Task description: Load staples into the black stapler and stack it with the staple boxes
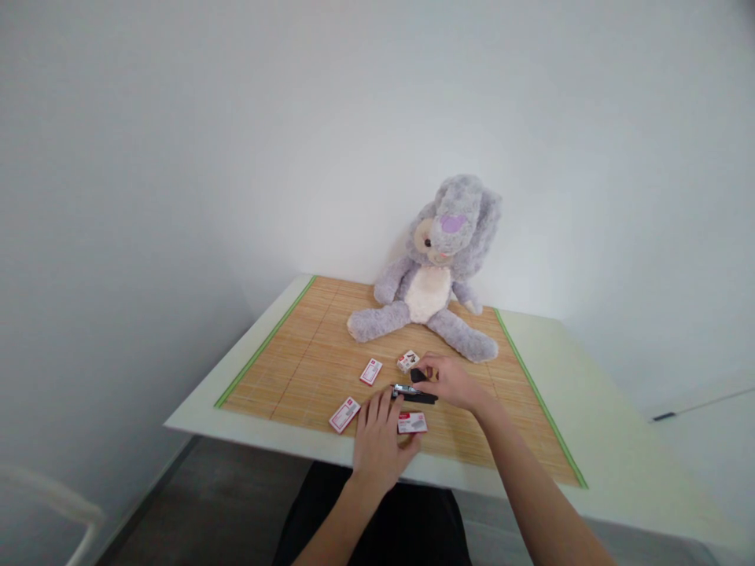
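A black stapler (425, 398) lies on the bamboo mat with its metal staple track showing and its black top part raised. My right hand (451, 380) pinches that raised top part between thumb and fingers. Flat on the mat rests my left hand (378, 440), fingers stretched forward, the fingertips at the stapler's left end. Beside its thumb is a red and white staple box (412, 423). Another small red and white box (344, 414) lies just left of the left hand. Farther back are a third such box (371, 372) and a white patterned box (407, 361).
A grey plush rabbit (429, 295) sits against the white wall at the back of the mat. The bamboo mat (307, 354) has green edges and covers much of the white table (583, 377). A pale curved frame (53, 491) stands at lower left.
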Motion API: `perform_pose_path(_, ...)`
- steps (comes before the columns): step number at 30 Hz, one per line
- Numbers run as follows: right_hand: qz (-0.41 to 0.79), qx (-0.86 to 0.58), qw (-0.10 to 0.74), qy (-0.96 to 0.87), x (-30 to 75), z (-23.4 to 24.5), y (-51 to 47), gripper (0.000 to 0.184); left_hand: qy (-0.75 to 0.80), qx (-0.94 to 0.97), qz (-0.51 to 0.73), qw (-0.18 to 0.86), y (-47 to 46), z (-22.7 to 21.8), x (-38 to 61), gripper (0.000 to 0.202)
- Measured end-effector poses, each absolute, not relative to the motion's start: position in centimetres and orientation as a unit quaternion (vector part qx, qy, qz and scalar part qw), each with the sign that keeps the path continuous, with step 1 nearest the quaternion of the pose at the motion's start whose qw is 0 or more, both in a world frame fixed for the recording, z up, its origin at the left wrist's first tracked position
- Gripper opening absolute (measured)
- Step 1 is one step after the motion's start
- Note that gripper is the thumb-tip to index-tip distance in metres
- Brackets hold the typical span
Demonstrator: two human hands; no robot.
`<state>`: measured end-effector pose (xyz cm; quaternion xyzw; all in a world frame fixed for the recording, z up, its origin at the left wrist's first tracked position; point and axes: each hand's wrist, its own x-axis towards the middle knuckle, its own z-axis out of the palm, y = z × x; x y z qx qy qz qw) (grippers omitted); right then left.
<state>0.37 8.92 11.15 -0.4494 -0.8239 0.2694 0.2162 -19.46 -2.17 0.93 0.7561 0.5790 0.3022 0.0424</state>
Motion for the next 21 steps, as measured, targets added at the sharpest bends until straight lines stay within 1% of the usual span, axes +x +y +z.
perform_pose_path(5, 0.238, -0.428, 0.195, -0.85, -1.9, 9.4, 9.8, 0.019, 0.577, 0.758, 0.301, 0.05, -2.2, 0.9, -19.5, 0.07)
perform_pose_path(10, 0.218, -0.428, 0.198, -0.854, -2.7, 7.1, 9.7, 0.015, 0.579, 0.754, 0.307, 0.054, -2.2, 0.7, -19.5, 0.073)
perform_pose_path(14, 0.209, -0.438, 0.22, -0.846, -1.4, 6.1, 9.0, 0.025, 0.573, 0.754, 0.314, 0.064, -2.3, 1.1, -19.7, 0.073)
perform_pose_path(16, 0.205, -0.45, 0.235, -0.837, -0.3, 5.7, 8.3, 0.025, 0.564, 0.76, 0.316, 0.07, -2.5, 1.4, -19.8, 0.067)
perform_pose_path(18, 0.197, -0.472, 0.254, -0.821, 0.7, 5.1, 7.3, 0.023, 0.552, 0.768, 0.314, 0.079, -2.8, 1.8, -19.9, 0.05)
perform_pose_path(20, 0.188, -0.497, 0.278, -0.8, 1.6, 4.2, 6.2, 0.026, 0.546, 0.773, 0.312, 0.086, -3.2, 2.0, -20.2, 0.033)
perform_pose_path(21, 0.183, -0.509, 0.291, -0.789, 1.9, 3.7, 5.7, 0.028, 0.549, 0.77, 0.314, 0.085, -3.4, 2.1, -20.5, 0.028)
